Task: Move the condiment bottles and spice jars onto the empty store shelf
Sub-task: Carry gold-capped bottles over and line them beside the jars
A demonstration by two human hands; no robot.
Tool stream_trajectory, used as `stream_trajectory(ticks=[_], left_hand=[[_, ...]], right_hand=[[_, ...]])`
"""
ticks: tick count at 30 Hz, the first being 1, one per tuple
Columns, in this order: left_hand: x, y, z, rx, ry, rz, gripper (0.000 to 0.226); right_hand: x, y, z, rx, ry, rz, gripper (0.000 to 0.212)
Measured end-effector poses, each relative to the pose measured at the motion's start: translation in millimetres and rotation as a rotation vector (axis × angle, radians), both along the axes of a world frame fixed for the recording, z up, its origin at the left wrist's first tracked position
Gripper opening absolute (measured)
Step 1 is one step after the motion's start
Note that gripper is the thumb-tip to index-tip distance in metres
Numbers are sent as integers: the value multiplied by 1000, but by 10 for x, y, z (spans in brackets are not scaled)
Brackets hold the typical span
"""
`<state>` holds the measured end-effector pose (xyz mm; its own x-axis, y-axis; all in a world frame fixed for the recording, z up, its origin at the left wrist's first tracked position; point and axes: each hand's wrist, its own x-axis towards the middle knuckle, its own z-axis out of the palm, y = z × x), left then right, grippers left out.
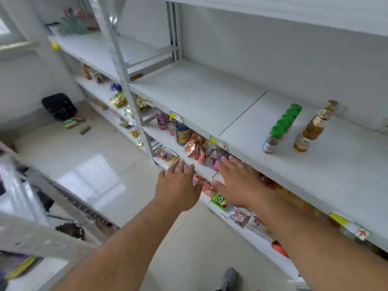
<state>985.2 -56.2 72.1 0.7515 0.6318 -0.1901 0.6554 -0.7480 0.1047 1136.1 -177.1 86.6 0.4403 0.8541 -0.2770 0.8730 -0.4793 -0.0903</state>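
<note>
Two rows on the shelf [210, 97], right side: green-capped spice jars [281, 127] & amber condiment bottles [310, 131]. Prob glass, so heavy-ish, slick, breakable; grip round the body, not cap. Left hand [178, 183], right hand [239, 181]: fingers spread, holding nothing

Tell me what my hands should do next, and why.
Probably turn away to fetch more stock: both the left hand and the right hand are open and hold nothing, while the shelf has only green-capped spice jars and amber bottles in two rows.
</note>
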Motion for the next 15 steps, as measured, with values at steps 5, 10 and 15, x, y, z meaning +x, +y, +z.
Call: stream_trajectory(ticks=[5, 10, 15], left_hand=[[-923, 9, -11, -44, 24, 209, 72], [-1549, -123, 39, -46, 12, 389, 70], [-2060, -499, 32, -25, 61, 570, 71]], right_hand=[[-755, 347, 70, 27, 2, 196, 74], [-1285, 545, 157, 55, 30, 393, 69], [-1724, 537, 113, 40, 74, 574, 71]])
